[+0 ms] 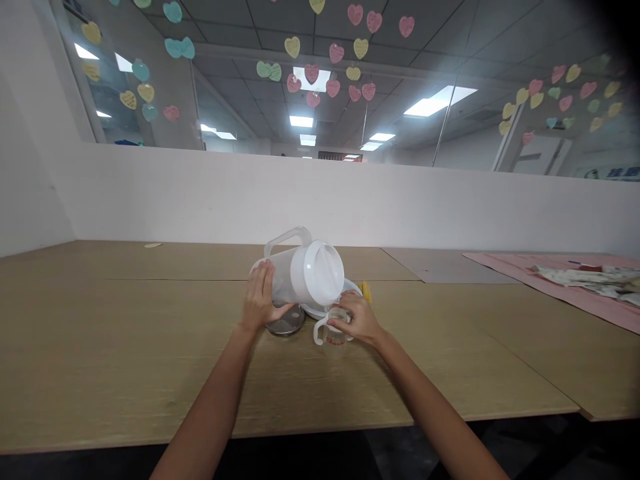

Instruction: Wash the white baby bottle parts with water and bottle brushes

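Observation:
A translucent pitcher (285, 275) with a white lid is tilted on its side, its lid end pointing right and its handle upward. My left hand (261, 297) is wrapped round its body from the left. Below the lid stands a small clear cup (334, 340) with white handles and red print. My right hand (356, 318) grips the cup's rim, close under the pitcher's lid. Behind the cup is a white bowl or basin (351, 287), partly hidden by the pitcher. A round metal lid or dish (287, 323) lies beneath the pitcher, left of the cup.
A yellow object (367, 292) sits just right of the bowl. On the right of the wooden table (150, 373) lies a pink cloth (525, 277) with crumpled fabric (585, 279) on it. A white wall and window with heart-shaped notes rise behind.

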A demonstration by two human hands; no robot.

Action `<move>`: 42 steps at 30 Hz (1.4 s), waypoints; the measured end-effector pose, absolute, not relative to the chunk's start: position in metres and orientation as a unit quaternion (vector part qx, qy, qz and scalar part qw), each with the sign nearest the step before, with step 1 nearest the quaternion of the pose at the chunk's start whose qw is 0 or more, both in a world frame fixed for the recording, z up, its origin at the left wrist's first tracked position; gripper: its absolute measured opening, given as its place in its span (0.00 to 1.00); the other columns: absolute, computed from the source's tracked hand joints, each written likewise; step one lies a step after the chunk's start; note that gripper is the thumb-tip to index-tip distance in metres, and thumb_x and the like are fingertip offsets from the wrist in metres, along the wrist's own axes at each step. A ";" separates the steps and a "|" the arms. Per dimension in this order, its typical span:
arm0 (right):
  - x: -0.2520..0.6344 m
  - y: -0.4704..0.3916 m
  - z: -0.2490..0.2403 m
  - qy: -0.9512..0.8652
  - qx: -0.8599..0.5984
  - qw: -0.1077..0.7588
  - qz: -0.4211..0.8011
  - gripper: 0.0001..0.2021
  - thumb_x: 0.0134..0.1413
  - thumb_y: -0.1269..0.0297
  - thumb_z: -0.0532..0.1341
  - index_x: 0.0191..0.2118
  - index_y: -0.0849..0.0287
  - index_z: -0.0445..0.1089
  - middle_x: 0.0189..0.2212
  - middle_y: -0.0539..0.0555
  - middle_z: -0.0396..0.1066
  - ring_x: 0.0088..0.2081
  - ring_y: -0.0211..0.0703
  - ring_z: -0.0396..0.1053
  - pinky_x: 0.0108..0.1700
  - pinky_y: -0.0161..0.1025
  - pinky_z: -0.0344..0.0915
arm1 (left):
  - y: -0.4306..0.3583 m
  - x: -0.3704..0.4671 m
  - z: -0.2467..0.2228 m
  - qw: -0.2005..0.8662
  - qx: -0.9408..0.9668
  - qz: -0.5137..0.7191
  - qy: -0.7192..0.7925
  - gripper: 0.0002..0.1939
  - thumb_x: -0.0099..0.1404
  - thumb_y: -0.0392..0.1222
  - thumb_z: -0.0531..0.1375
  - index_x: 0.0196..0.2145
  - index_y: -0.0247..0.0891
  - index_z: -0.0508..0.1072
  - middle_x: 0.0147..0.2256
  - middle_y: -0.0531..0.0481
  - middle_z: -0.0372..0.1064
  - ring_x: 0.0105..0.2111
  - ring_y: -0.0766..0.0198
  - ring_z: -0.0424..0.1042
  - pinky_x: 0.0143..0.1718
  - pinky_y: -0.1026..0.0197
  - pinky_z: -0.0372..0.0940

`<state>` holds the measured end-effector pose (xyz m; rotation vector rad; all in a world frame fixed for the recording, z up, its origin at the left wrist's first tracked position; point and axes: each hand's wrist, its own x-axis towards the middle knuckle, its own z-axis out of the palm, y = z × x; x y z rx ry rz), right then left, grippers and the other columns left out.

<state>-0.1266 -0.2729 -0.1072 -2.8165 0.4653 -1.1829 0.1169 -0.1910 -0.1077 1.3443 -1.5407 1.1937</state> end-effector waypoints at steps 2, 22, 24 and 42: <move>-0.126 -0.273 -0.108 0.154 -0.908 0.019 -0.389 0.18 0.45 0.47 0.56 0.25 0.60 0.68 0.22 0.53 0.67 0.30 0.41 0.63 0.41 0.41 0.57 | -0.190 0.117 -0.106 0.377 0.526 0.469 -0.602 0.48 0.49 0.61 0.56 0.58 0.26 0.44 0.54 0.30 0.52 0.56 0.45 0.50 0.53 0.48 0.52; -0.127 -0.268 -0.105 0.166 -0.904 0.012 -0.393 0.15 0.50 0.53 0.53 0.25 0.60 0.68 0.22 0.53 0.66 0.30 0.41 0.62 0.39 0.39 0.55 | -0.192 0.123 -0.107 0.389 0.496 0.461 -0.624 0.42 0.49 0.59 0.56 0.53 0.27 0.52 0.53 0.30 0.54 0.57 0.46 0.48 0.54 0.45 0.50; -0.127 -0.267 -0.105 0.170 -0.906 0.010 -0.388 0.15 0.50 0.53 0.53 0.26 0.60 0.68 0.22 0.53 0.66 0.29 0.41 0.62 0.39 0.40 0.55 | -0.193 0.123 -0.107 0.389 0.496 0.459 -0.626 0.42 0.49 0.60 0.56 0.54 0.28 0.52 0.53 0.30 0.53 0.57 0.46 0.48 0.55 0.45 0.49; -0.124 -0.271 -0.112 0.153 -0.898 -0.014 -0.412 0.15 0.52 0.55 0.52 0.25 0.60 0.68 0.20 0.52 0.65 0.28 0.39 0.62 0.39 0.39 0.55 | -0.193 0.114 -0.107 0.440 0.601 0.405 -0.530 0.50 0.48 0.61 0.58 0.58 0.27 0.44 0.55 0.30 0.48 0.57 0.45 0.48 0.54 0.48 0.49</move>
